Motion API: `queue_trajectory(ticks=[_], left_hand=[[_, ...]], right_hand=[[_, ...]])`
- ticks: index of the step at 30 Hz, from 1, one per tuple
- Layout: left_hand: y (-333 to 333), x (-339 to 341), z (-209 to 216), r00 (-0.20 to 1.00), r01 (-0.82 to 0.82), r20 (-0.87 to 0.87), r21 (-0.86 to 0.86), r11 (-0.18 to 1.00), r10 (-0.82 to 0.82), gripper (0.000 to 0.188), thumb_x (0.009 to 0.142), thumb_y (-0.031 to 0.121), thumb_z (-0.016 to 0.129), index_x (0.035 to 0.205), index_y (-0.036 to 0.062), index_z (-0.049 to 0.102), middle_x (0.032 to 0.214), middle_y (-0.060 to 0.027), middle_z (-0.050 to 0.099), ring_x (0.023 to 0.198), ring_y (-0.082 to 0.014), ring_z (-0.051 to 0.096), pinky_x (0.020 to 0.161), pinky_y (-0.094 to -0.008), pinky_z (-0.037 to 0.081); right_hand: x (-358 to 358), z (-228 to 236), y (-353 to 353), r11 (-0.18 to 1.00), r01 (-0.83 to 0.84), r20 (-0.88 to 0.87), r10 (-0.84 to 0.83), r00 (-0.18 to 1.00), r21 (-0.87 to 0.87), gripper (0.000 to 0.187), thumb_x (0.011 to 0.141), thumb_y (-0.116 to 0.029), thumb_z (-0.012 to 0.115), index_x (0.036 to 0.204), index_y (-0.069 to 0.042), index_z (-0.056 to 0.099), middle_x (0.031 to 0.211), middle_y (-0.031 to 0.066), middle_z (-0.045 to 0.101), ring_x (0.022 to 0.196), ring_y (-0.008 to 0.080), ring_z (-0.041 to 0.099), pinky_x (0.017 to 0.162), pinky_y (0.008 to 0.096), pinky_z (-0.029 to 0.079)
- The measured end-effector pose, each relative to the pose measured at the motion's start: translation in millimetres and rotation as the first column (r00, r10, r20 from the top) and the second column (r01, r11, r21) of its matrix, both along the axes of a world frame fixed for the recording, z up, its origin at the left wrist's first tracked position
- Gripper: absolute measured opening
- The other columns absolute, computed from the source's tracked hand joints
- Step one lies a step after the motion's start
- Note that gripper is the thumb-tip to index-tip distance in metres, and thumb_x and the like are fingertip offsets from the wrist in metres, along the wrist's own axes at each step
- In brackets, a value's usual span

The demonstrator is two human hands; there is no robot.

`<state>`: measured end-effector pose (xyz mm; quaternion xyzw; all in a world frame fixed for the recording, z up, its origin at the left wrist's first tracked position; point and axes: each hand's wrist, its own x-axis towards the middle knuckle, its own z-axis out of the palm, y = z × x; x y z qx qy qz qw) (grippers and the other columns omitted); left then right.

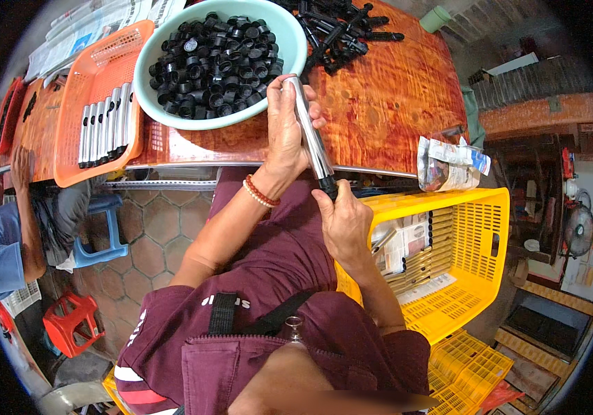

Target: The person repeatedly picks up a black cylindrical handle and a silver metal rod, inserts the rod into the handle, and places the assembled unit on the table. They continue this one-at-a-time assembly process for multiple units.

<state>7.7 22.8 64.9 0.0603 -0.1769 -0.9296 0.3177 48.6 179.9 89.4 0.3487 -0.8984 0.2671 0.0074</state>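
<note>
My left hand is closed around a shiny silver metal tube, which slants across the table's front edge. At the tube's lower end is a black end piece, with the fingers of my right hand closed on it. Just beyond my left hand sits a pale green basin heaped with small black caps. To the left, an orange plastic basket holds several similar silver tubes with black ends, lying side by side.
Black ribbed parts lie piled on the glossy wooden table. A crumpled packet rests at its right front edge. Beside my right arm stands a yellow crate with gold-coloured tubes. Another person sits left, near blue and red stools.
</note>
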Motion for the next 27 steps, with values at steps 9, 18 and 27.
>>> queue_trajectory(ticks=[9,18,27], left_hand=[[-0.1,-0.7,2.4,1.000,-0.008,-0.020,0.016,1.000,0.008,0.022,0.098,0.030,0.049,0.115,0.0181,0.040,0.091,-0.0049,0.049,0.065,-0.0095,0.045,0.051,-0.0201,0.042],[0.2,-0.3,3.7,0.999,-0.035,-0.042,-0.054,0.998,0.032,0.022,0.098,0.029,0.049,0.116,0.0179,0.042,0.092,-0.0068,0.050,0.066,-0.0108,0.044,0.053,-0.0201,0.040],[-1.2,1.5,1.1,0.999,-0.026,-0.032,-0.040,0.999,0.025,0.021,0.099,0.028,0.046,0.117,0.0177,0.042,0.091,-0.0067,0.050,0.066,-0.0111,0.044,0.053,-0.0208,0.041]], right_hand=[[1.2,6.4,-1.3,0.998,0.009,0.136,-0.001,0.991,-0.060,0.040,0.094,-0.036,0.052,0.092,0.003,0.051,0.062,0.0240,0.053,0.061,0.0452,0.055,0.051,0.0480,0.038],[0.8,-4.1,1.6,0.985,0.048,0.372,0.018,0.928,-0.167,0.042,0.097,-0.035,0.047,0.101,0.006,0.054,0.060,0.0159,0.052,0.049,0.0288,0.057,0.046,0.0368,0.043],[1.7,-4.0,-0.1,0.975,0.076,0.476,0.033,0.879,-0.208,0.042,0.097,-0.038,0.049,0.098,0.004,0.055,0.060,0.0124,0.051,0.048,0.0250,0.056,0.046,0.0350,0.043]])
